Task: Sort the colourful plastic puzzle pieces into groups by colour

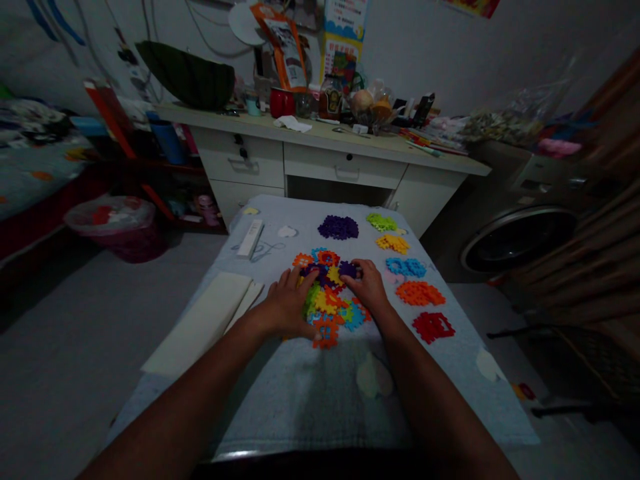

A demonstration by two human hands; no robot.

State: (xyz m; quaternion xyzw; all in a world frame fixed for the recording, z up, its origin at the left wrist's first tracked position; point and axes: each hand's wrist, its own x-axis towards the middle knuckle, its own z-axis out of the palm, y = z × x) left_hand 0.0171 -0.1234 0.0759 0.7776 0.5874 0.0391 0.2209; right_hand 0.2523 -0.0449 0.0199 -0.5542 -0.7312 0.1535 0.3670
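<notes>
A mixed heap of coloured plastic interlocking pieces lies in the middle of a cloth-covered table. My left hand rests on the heap's left side, fingers curled over pieces. My right hand is on the heap's right side, its fingertips pinched on a purple piece. Sorted piles lie beyond and to the right: purple, green, yellow, blue, orange, red.
A cream folded sheet lies at the table's left, with a white remote-like bar behind it. A cluttered white desk stands beyond the table. A washing machine is at right, a pink bin at left.
</notes>
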